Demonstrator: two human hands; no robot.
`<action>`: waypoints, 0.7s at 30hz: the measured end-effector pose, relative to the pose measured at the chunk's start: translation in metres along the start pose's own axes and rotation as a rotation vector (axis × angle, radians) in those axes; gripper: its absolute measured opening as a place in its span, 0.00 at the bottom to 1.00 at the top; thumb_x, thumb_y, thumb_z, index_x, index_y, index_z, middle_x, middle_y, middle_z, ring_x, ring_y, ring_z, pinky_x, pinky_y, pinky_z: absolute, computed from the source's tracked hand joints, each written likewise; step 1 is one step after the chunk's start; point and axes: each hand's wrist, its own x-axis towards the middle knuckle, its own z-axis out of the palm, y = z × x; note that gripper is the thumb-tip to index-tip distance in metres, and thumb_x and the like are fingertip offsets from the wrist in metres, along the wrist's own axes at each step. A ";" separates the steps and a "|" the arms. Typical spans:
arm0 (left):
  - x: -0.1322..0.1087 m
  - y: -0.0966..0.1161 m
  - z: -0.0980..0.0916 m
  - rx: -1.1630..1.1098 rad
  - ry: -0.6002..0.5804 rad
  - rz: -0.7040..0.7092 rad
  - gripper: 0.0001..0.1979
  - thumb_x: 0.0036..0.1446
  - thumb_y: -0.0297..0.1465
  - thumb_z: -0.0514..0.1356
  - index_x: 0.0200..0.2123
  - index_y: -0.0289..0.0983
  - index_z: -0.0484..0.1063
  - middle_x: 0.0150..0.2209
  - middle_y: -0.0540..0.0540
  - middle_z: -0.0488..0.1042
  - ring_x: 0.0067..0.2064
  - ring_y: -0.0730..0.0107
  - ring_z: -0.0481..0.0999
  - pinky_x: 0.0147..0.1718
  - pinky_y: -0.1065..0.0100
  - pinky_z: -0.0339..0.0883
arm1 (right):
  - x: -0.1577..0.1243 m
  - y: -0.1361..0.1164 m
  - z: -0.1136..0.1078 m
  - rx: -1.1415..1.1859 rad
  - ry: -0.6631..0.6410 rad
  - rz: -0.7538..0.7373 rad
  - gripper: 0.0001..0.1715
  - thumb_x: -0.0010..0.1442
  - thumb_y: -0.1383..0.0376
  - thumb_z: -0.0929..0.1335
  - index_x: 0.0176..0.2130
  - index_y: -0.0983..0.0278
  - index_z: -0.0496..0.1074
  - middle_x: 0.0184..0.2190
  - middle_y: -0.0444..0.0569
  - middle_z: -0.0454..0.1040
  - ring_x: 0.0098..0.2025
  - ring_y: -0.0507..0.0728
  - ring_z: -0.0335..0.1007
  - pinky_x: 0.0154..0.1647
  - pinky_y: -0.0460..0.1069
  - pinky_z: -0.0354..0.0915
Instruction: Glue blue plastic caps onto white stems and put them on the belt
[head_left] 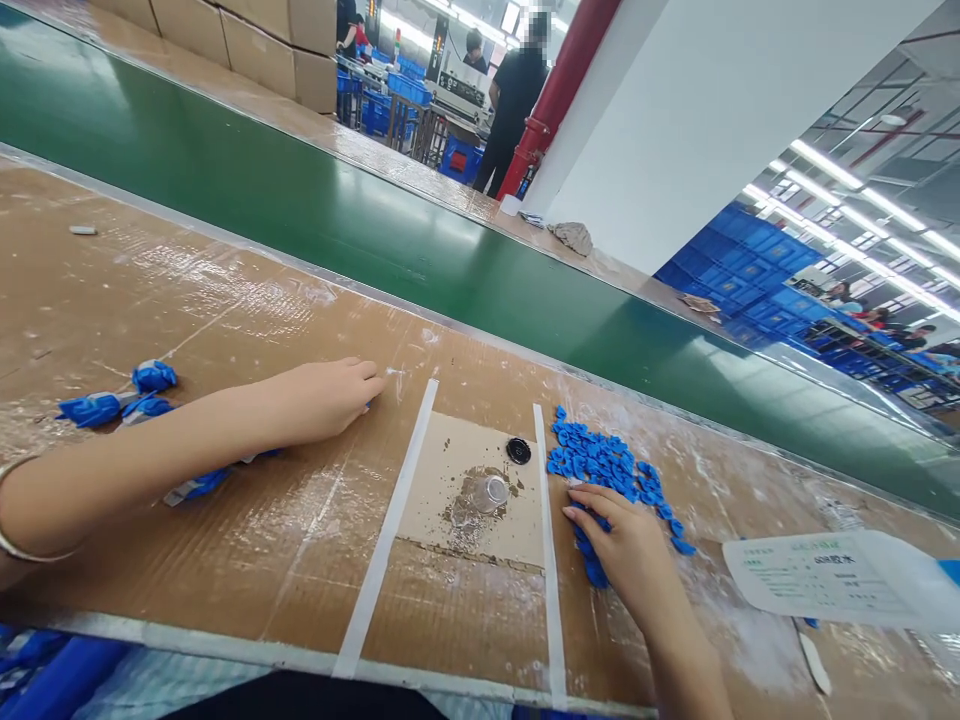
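The right hand (626,535) bends its fingers at the pile of little blue pieces (596,455), but I cannot tell if it has one. The left hand (330,402) is low over the brown table (225,575), its grip hidden, with a blue bit (366,409) peeking out. Between them, a small clear cup (493,493) and a round black lid (518,451) sit on cardboard (427,500).
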 end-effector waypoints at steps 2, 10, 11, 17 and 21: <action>-0.007 0.007 -0.005 -0.018 -0.011 0.002 0.08 0.59 0.26 0.56 0.36 0.31 0.74 0.36 0.39 0.75 0.35 0.60 0.74 0.37 0.64 0.66 | 0.003 0.000 0.000 0.027 0.002 -0.002 0.21 0.61 0.51 0.63 0.35 0.60 0.79 0.42 0.54 0.80 0.46 0.65 0.76 0.50 0.61 0.70; -0.064 0.071 -0.009 -0.920 -0.027 -0.118 0.14 0.62 0.36 0.56 0.50 0.43 0.74 0.46 0.46 0.78 0.46 0.62 0.76 0.45 0.66 0.67 | 0.007 -0.011 0.001 0.108 0.051 0.021 0.19 0.58 0.50 0.66 0.37 0.61 0.77 0.34 0.54 0.78 0.39 0.65 0.73 0.43 0.61 0.68; -0.069 0.082 -0.003 -1.072 -0.035 -0.180 0.14 0.61 0.37 0.57 0.48 0.43 0.75 0.44 0.46 0.78 0.44 0.63 0.77 0.43 0.66 0.68 | 0.003 -0.017 0.001 0.125 0.056 0.031 0.18 0.59 0.51 0.67 0.39 0.61 0.76 0.35 0.53 0.77 0.38 0.64 0.72 0.41 0.60 0.69; -0.072 0.132 0.042 -1.909 -0.063 -0.403 0.16 0.54 0.44 0.66 0.39 0.38 0.75 0.33 0.47 0.80 0.34 0.69 0.79 0.33 0.72 0.69 | -0.011 -0.078 0.007 0.541 0.062 -0.059 0.12 0.62 0.61 0.70 0.47 0.56 0.72 0.40 0.46 0.74 0.37 0.54 0.70 0.38 0.48 0.68; -0.070 0.144 0.044 -2.143 -0.067 -0.464 0.17 0.49 0.42 0.71 0.38 0.38 0.76 0.37 0.46 0.80 0.35 0.68 0.81 0.33 0.73 0.69 | -0.001 -0.101 0.013 0.457 0.029 -0.159 0.15 0.61 0.67 0.70 0.48 0.54 0.71 0.36 0.43 0.72 0.36 0.53 0.68 0.39 0.46 0.66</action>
